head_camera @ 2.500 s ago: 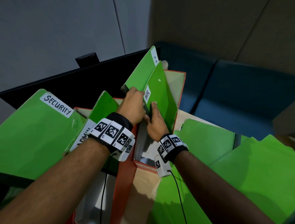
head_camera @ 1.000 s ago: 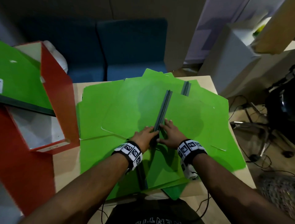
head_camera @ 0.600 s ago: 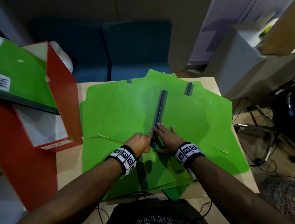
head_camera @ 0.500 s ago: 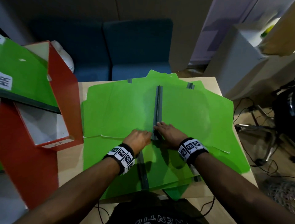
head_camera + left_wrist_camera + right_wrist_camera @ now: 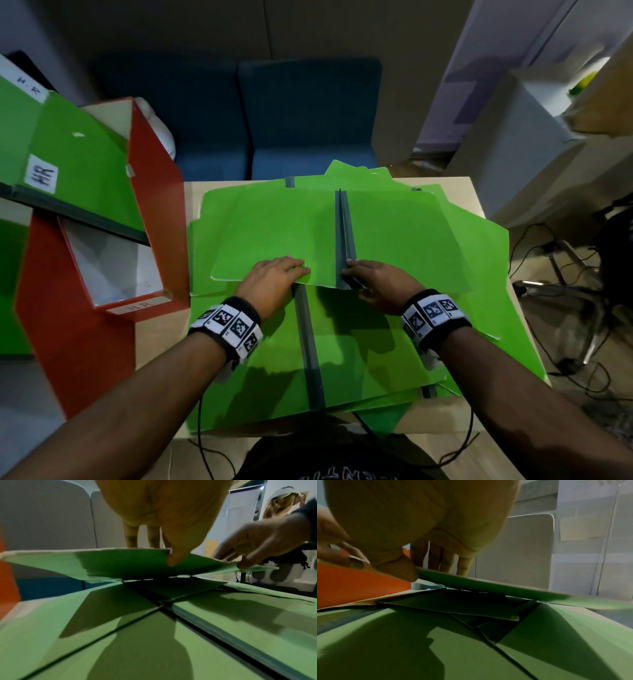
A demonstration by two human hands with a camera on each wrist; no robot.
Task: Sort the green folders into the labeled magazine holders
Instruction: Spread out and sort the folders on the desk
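An open green folder [image 5: 274, 236] with a grey spine [image 5: 344, 233] lies on top of a heap of green folders on the table. My left hand [image 5: 294, 270] pinches the near edge of its left flap [image 5: 102, 559], thumb under and fingers over. Just right of the spine, my right hand [image 5: 352, 270] pinches the right flap [image 5: 488, 586] the same way. Both flaps are raised a little off the heap. A red magazine holder [image 5: 157, 205] labelled HR stands at the left, with HR-labelled green folders [image 5: 82, 171] in it.
Under the held folder lies another open folder with a grey spine [image 5: 310, 346], and more green folders spread to the table's right edge. Blue seats [image 5: 308, 109] stand behind the table. Cables and a chair base [image 5: 565, 291] are on the floor at the right.
My view swung from the holders to the table heap. Both hands took the top folder at its spine and straightened it; my left hand then slid left onto the left flap's near edge.
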